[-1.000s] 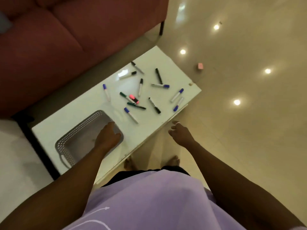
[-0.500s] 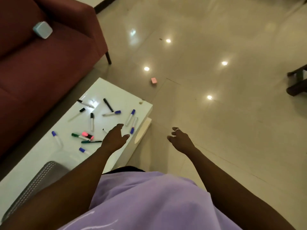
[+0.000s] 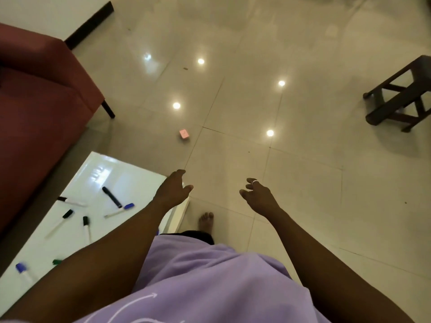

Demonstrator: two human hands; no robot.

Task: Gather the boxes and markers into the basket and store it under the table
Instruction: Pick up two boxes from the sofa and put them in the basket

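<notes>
Markers (image 3: 112,197) lie scattered on the white table (image 3: 137,176), and a small pink box (image 3: 184,133) sits on the floor beyond the table's far corner. The left hand (image 3: 173,191) hovers over that corner, fingers loosely spread, holding nothing; the right hand (image 3: 257,197), off the table's edge over bare tile, is likewise open and empty. Wide clear floor stretches from the table to a dark stool (image 3: 401,94).

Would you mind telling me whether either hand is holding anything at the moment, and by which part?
Nothing is held: the left hand and right hand are both open and empty.
</notes>
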